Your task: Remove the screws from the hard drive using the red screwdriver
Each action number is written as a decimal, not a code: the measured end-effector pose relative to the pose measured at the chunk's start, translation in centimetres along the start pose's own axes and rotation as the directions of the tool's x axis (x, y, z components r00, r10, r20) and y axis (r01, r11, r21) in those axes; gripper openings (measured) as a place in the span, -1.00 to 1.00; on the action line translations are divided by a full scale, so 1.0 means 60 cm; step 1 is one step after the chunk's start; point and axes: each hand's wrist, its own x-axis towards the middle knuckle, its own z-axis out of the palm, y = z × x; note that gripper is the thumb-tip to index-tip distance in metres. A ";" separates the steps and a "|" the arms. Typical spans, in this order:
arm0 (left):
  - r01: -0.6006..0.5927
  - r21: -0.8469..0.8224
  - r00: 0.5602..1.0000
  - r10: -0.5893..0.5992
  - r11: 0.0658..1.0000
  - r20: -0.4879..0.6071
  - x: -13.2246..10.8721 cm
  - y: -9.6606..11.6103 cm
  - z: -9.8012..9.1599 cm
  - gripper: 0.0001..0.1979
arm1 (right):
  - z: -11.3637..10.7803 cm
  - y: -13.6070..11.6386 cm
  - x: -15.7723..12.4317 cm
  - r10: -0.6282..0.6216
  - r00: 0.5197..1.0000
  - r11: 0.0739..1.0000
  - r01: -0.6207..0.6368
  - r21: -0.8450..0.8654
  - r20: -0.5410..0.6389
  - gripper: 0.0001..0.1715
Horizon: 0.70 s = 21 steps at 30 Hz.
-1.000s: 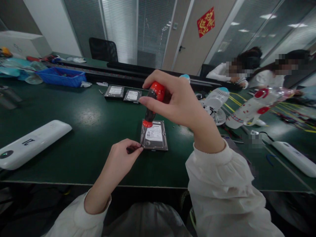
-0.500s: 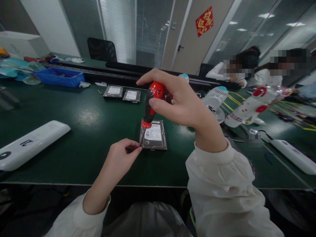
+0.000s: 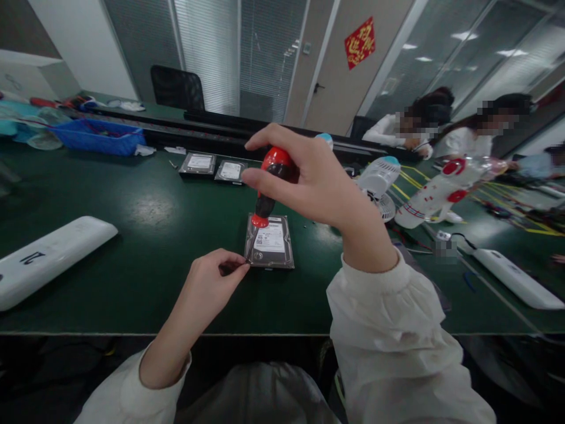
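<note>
Over the hard drive [image 3: 276,242], laid flat on the green table [image 3: 132,288], the screwdriver [image 3: 265,206] is gripped by the right hand [image 3: 309,176]; at the drive's near-left corner, the left hand [image 3: 216,275] is pinched closed (whether on the shaft's [image 3: 253,243] tip cannot be told).

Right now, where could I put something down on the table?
Most room: the bare table between the white device marked 21, the blue bin and the left hand. A little, too, between the nearest drive and the table's near edge. Crowded: that drive, where the right hand holds the screwdriver, and the right side, with the fan and bottle.
</note>
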 end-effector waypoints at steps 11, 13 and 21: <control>0.009 0.022 1.000 -0.009 1.000 -0.002 -0.001 -0.003 0.001 -0.79 | -0.002 -0.001 0.001 0.002 1.000 1.000 -0.002 -0.027 0.005 -0.64; 0.017 0.021 1.000 -0.017 1.000 0.002 0.000 -0.003 0.001 -0.78 | -0.002 0.000 0.000 -0.002 1.000 0.999 0.003 -0.039 0.014 -0.66; 0.009 0.046 1.000 -0.010 0.999 0.008 -0.002 -0.006 0.000 -0.77 | -0.009 -0.009 -0.001 0.008 0.997 0.999 -0.005 -0.034 0.080 -0.66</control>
